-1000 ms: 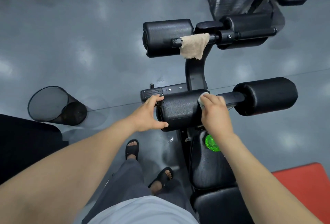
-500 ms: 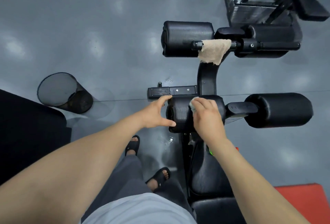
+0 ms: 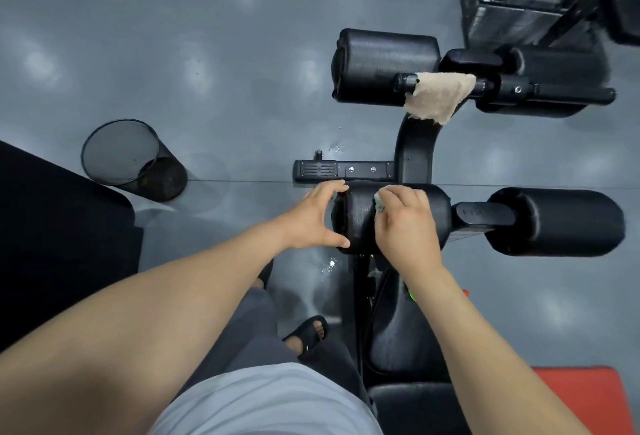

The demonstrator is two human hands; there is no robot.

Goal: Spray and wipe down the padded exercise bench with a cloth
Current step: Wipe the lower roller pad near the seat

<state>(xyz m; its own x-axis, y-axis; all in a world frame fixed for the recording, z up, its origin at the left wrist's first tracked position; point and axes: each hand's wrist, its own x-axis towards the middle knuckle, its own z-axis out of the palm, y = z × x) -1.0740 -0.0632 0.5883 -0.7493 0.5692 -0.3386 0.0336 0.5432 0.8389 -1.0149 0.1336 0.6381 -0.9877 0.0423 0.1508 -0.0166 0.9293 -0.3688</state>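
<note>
The roller pad (image 3: pixel 356 223) lies straight ahead of both hands, its long axis running left to right. The left hand (image 3: pixel 313 218) spans the pad's left end, fingers on top and thumb below. The right hand (image 3: pixel 405 226), atop the pad, presses the cloth (image 3: pixel 379 204) under curled fingers. Its next stroke likely follows that axis.

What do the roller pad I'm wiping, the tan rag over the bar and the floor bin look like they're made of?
Roller pad: likely black vinyl over foam, grained with a dull sheen. Tan rag: soft terry-like fabric, fuzzy with frayed edges. Bin: black wire mesh, probably metal, visibly see-through.
</note>
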